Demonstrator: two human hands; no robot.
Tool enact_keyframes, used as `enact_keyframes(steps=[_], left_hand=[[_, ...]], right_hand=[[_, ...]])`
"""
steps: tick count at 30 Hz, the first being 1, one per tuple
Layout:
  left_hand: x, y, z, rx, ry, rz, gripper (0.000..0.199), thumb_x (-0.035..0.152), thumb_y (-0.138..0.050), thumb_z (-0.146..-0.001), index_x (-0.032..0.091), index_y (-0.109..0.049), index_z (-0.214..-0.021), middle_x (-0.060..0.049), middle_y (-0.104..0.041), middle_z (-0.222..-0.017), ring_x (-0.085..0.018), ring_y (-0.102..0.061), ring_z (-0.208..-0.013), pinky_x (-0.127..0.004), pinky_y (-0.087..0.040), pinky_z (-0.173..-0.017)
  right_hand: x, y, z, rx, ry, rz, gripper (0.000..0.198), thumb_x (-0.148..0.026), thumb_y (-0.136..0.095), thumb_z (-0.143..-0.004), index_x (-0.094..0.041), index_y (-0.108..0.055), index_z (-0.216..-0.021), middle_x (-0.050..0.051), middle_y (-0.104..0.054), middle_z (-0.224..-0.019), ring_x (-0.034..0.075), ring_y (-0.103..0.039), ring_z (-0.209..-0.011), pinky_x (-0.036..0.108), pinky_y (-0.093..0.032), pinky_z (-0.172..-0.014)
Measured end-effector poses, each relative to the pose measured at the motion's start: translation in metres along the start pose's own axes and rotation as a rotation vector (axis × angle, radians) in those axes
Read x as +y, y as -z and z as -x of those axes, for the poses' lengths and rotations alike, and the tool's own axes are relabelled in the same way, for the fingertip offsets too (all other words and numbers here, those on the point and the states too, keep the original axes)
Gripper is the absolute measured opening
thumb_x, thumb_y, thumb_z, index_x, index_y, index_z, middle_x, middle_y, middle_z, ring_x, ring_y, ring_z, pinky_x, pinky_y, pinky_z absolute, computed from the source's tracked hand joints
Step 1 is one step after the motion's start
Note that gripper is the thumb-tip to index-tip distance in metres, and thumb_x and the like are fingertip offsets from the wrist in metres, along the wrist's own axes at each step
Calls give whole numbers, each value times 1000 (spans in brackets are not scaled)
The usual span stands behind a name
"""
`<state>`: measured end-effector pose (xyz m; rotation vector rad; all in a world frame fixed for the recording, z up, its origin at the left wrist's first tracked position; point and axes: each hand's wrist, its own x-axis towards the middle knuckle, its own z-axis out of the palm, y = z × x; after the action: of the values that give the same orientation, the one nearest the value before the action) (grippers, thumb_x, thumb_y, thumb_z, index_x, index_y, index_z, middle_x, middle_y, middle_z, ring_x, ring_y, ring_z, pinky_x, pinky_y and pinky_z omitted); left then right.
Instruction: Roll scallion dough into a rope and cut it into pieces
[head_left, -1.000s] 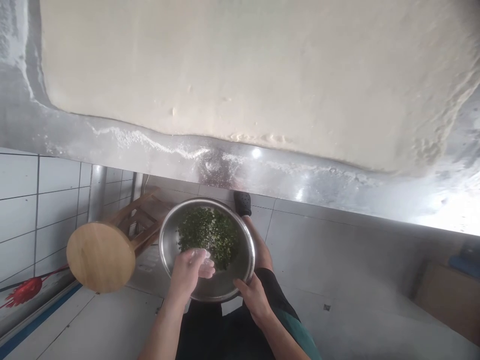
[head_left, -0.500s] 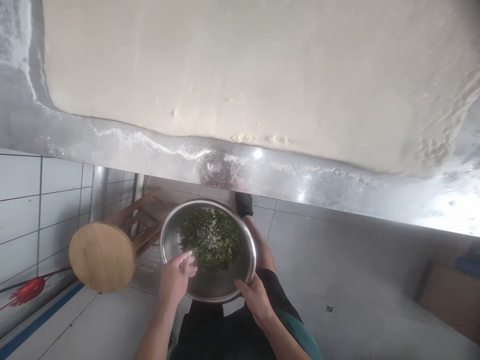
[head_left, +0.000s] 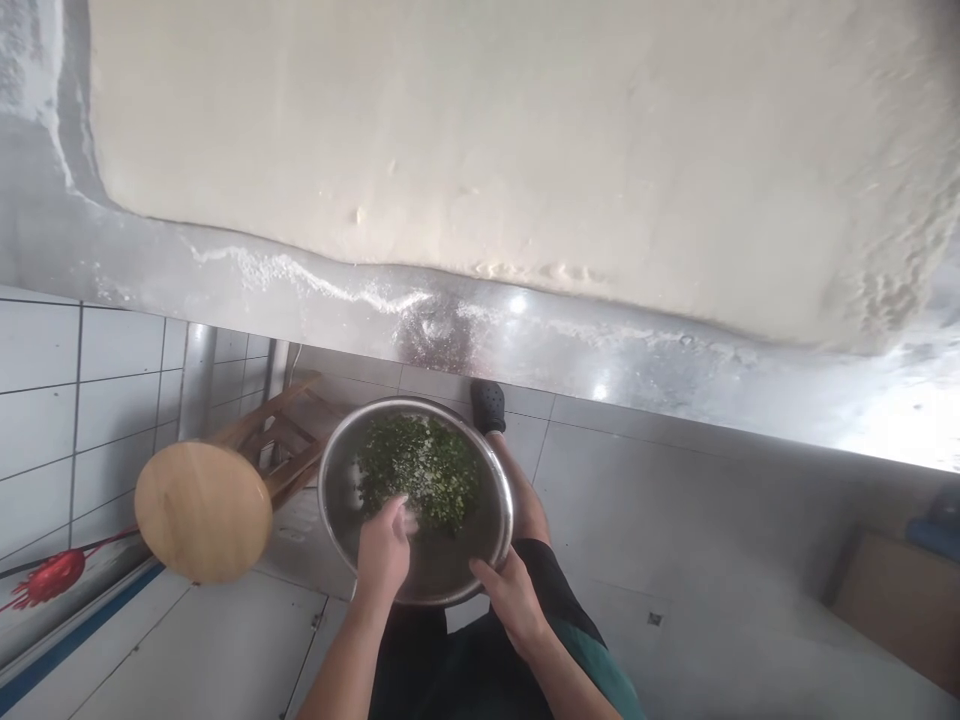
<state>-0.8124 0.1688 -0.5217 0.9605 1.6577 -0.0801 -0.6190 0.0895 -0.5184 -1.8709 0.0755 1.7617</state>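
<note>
A round stainless steel bowl (head_left: 439, 590) is held low in front of my body. In it lies a heap of chopped green herbs or leafy greens (head_left: 431, 465) sprinkled with white powder or grains. My right hand (head_left: 510, 595) grips the bowl's near right rim, thumb over the edge and the other fingers hidden beneath. My left hand (head_left: 386, 550) is over the bowl's near left part, at the edge of the greens. Its thumb shows, while its fingers are smeared by motion, so whether they hold anything cannot be made out.
A wide sheet of rolled dough (head_left: 487, 140) covers much of the floured metal table (head_left: 315, 310) ahead. Left of the bowl is a round-topped wooden stool (head_left: 202, 510). A red object (head_left: 52, 580) is beside the tiled wall, and a brown box (head_left: 892, 600) stands at right.
My left hand has moved right and inward over the bowl, closer to the greens. My right hand keeps its hold on the rim, and the bowl stays nearly in place.
</note>
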Motion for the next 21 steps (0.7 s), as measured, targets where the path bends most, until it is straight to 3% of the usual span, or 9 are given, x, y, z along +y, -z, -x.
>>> enact_keyframes(steps=[3,5,9,13,18,21], left_hand=[[-2,4,-6,-12,-62,-27,39,29,-46,-99,29,-64,-133,-10,-66,-136,-25,-67,-117,-44,-50,-106],[-3,6,-8,-21,-41,-68,41,29,-43,-100,26,-63,-135,-11,-71,-126,-25,-71,-109,-44,-53,-101],[-2,5,-13,-8,-94,-128,37,21,-49,-94,26,-70,-125,-11,-67,-133,-28,-63,-125,-47,-44,-112],[4,4,-16,32,-85,-37,36,26,-56,-92,28,-70,-125,-11,-73,-121,-30,-68,-112,-48,-46,-109],[23,12,-19,-45,-189,66,30,27,-59,-90,30,-75,-115,-10,-76,-107,-31,-70,-97,-51,-48,-104],[47,29,-42,72,-274,128,31,32,-54,-95,29,-72,-120,-9,-72,-118,-29,-68,-101,-49,-49,-102]], right_hand=[[0,1,0,-28,-28,9,34,-35,-73,-68,-18,-71,-97,9,-73,-92,35,-66,-86,42,-55,-71],[0,2,1,-26,-38,33,35,-35,-73,-68,-17,-71,-98,8,-73,-91,35,-66,-89,41,-55,-72],[0,3,0,-32,-45,36,39,-35,-73,-69,-16,-71,-103,10,-74,-98,35,-66,-93,40,-55,-74],[2,5,-2,-38,-55,78,40,-37,-75,-70,-17,-70,-104,10,-74,-100,36,-66,-98,41,-56,-75],[2,15,-7,-69,-100,140,38,-42,-79,-72,-21,-69,-102,8,-73,-101,34,-66,-100,43,-55,-86],[-1,23,-11,-78,-121,212,33,-45,-78,-75,-27,-69,-101,5,-72,-99,33,-66,-97,43,-56,-84]])
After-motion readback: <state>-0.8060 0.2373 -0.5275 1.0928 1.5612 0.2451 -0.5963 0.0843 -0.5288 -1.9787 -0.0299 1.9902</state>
